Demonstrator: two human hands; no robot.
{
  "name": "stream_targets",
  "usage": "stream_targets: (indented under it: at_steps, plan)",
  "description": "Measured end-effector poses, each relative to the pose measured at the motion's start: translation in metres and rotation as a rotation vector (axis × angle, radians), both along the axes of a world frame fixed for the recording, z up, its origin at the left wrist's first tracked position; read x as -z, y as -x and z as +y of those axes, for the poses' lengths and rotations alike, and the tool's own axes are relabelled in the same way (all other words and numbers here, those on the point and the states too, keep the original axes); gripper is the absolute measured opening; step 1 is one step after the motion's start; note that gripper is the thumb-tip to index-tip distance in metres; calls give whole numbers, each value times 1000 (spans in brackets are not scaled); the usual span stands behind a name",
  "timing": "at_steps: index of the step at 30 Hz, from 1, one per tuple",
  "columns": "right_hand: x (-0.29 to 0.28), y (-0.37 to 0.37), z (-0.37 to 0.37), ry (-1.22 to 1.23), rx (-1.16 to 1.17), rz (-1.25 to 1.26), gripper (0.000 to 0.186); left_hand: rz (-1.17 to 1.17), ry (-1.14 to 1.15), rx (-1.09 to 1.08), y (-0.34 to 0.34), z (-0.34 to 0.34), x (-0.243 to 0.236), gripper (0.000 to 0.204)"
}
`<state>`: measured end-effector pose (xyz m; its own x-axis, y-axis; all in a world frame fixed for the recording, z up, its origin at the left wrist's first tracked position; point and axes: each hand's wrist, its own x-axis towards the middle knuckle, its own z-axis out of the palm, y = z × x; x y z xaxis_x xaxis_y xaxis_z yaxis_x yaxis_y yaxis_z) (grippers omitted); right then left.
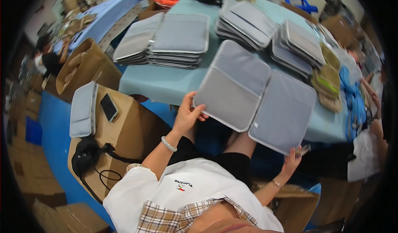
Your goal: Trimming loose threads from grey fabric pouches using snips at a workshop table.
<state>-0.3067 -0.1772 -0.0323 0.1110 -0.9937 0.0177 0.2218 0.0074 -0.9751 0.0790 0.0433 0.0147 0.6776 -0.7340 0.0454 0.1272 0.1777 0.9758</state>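
A grey padded sleeve with pale edging is spread open like a book, its two panels joined along a middle fold. It is tilted over the table's near edge and my lap. My left hand pinches the left panel's outer edge between thumb and fingers. At the lower corner of the right panel, my right hand is closed on the edge. A small metallic thing sticks out beside its fingers, too small to make out. The left panel shows a slanted pocket seam; the right panel is plain with a small white tag.
Stacks of similar grey sleeves lie on the pale-blue covered table, with more stacks behind. To my left, a cardboard box bears a sleeve, a phone and a black cap. Another person's arm shows at right.
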Motion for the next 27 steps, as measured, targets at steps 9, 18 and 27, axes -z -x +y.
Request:
stream_targets:
  at_steps: [9, 18, 27]
  plan:
    - [-53, -101, -4, 110, 23, -220, 47, -216, 292, -405, -67, 25, -53, 45]
    - [-166, -372, 1, 159, -539, -157, 29, -313, 491, -1012, -262, 77, -108, 30]
    - [-83, -469, -17, 414, -583, 332, 28, -482, -271, -1113, -385, 125, 1, 39]
